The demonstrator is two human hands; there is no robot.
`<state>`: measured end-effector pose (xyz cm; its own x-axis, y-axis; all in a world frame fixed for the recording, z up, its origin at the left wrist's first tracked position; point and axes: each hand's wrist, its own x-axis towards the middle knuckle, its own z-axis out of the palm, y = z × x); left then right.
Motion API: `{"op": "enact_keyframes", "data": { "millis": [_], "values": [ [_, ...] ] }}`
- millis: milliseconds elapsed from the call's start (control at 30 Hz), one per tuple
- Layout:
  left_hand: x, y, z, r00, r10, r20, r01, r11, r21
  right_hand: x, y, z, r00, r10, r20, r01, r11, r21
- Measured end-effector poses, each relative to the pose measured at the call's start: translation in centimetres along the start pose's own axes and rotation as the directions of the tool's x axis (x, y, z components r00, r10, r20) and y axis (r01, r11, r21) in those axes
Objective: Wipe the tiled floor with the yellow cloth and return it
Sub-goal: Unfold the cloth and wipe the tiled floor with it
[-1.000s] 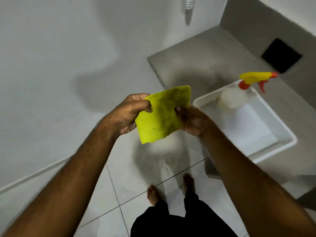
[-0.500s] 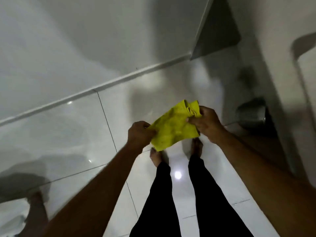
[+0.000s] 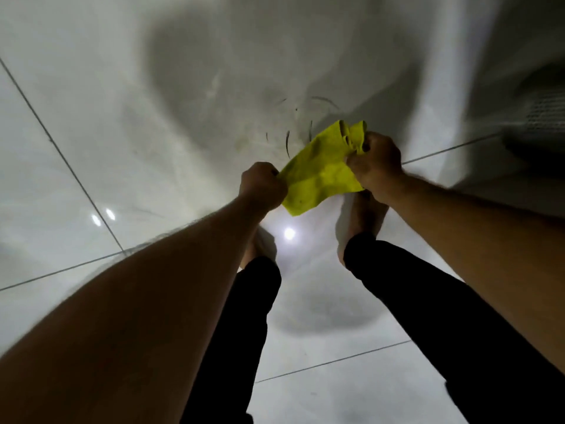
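Note:
Both hands hold the yellow cloth (image 3: 321, 174) stretched between them, above the glossy white tiled floor (image 3: 128, 154). My left hand (image 3: 263, 186) is clenched on the cloth's lower left edge. My right hand (image 3: 374, 163) grips the bunched upper right corner. The cloth is crumpled and hangs in the air, apart from the floor. Thin dark curved marks (image 3: 298, 127) and faint smears lie on the tile just beyond the cloth. My bare feet and black trouser legs (image 3: 244, 332) are below the hands.
Dark grout lines (image 3: 61, 154) cross the tiles. A blurred grey object with a mesh-like surface (image 3: 538, 117) stands at the right edge. Light spots (image 3: 289, 233) reflect on the floor between my feet.
The view has tipped down and nearer to the floor; the wall edge and the tray with the spray bottle have left the view. Both hands keep hold of the cloth, now more bunched.

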<state>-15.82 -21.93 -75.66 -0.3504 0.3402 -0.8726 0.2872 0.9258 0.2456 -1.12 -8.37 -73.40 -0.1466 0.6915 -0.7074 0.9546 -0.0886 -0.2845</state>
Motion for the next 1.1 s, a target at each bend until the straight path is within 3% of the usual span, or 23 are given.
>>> {"op": "enact_keyframes", "data": {
  "millis": [133,200,300,400,467,600,667,767,833,933,967,1033,1067,1100],
  "values": [
    [4.1,-1.5,1.3,1.0,-0.008,0.028,0.005,0.995,0.103,4.0,-0.2,3.4,0.995,-0.072,0.076,0.081,0.988,-0.134],
    [4.5,-2.2,1.1,0.998,0.016,-0.054,-0.008,0.988,0.153,5.4,-0.7,3.9,0.992,-0.087,0.089,0.102,0.977,-0.185],
    [4.9,-4.0,-0.7,0.935,0.247,-0.254,-0.129,0.905,0.406,6.9,-1.4,4.0,0.999,-0.008,-0.038,0.001,0.984,-0.18],
    [5.9,-6.9,-2.9,0.896,0.364,-0.253,-0.142,0.776,0.615,6.8,-1.4,4.8,0.961,0.104,-0.255,-0.145,0.978,-0.15],
    [6.7,-8.3,-3.6,0.916,0.327,-0.233,-0.101,0.748,0.656,6.3,-1.4,6.4,0.961,0.115,-0.25,-0.143,0.985,-0.099],
    [8.8,-8.9,-3.5,0.992,0.078,-0.101,0.005,0.767,0.642,6.0,-1.1,11.4,0.99,0.123,-0.074,-0.13,0.987,-0.099],
    [10.1,-9.4,-3.2,0.997,0.032,-0.066,0.017,0.772,0.635,7.3,-1.1,13.3,0.99,0.088,-0.11,-0.107,0.976,-0.189],
    [11.5,-11.1,-2.7,0.996,0.077,-0.055,-0.027,0.786,0.618,11.3,-0.8,13.5,0.958,-0.161,-0.237,0.058,0.919,-0.391],
    [12.0,-12.1,-2.7,0.994,0.11,-0.01,-0.083,0.797,0.598,14.2,-0.6,12.6,0.876,-0.371,-0.308,0.186,0.85,-0.494],
    [12.4,-12.9,-2.9,0.989,0.149,0.005,-0.125,0.809,0.575,14.8,-1.9,14.6,0.793,-0.509,-0.335,0.284,0.795,-0.536],
    [12.4,-12.9,-3.0,0.988,0.153,0.007,-0.129,0.807,0.576,13.6,-1.9,16.3,0.75,-0.608,-0.261,0.381,0.719,-0.581],
    [12.2,-12.7,-3.2,0.989,0.15,0.016,-0.131,0.8,0.586,9.6,0.2,19.0,0.589,-0.808,-0.002,0.621,0.455,-0.638],
    [11.9,-12.5,-3.3,0.99,0.136,0.025,-0.125,0.802,0.584,7.8,2.1,19.2,0.535,-0.836,0.123,0.692,0.349,-0.632],
    [11.7,-12.2,-3.5,0.992,0.121,0.034,-0.118,0.808,0.578,6.7,4.0,18.8,0.529,-0.829,0.181,0.714,0.32,-0.623]
  ]
}}
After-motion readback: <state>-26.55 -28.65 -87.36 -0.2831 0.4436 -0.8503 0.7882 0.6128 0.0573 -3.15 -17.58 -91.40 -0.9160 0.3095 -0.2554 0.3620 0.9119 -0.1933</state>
